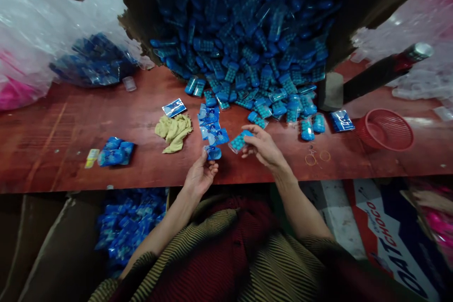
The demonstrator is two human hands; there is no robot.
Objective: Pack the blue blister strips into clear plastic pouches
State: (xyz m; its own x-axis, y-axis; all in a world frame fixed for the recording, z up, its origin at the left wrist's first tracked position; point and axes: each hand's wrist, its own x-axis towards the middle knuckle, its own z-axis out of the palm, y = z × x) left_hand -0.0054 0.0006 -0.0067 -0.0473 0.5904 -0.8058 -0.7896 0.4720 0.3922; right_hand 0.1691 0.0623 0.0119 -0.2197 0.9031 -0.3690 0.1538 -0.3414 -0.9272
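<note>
My left hand (200, 175) is at the near edge of the red-brown table (71, 122), fingers pinched on a small blue packet (213, 152). Just above it lies a short row of similar blue printed packets (211, 125). My right hand (264, 145) holds a clear-wrapped teal blister pack (238, 141) between thumb and fingers, close to the left hand's packet. Behind both hands a large heap of blue blister packs (247, 52) spills from a dark opening onto the table.
A yellow rag (174, 131) lies left of the hands, with a small bundle of blue packs (115, 151) further left. A red mesh basket (385, 128) and rubber bands (317, 156) are at right. A box of blue packs (130, 222) stands below the table. Plastic bags flank both sides.
</note>
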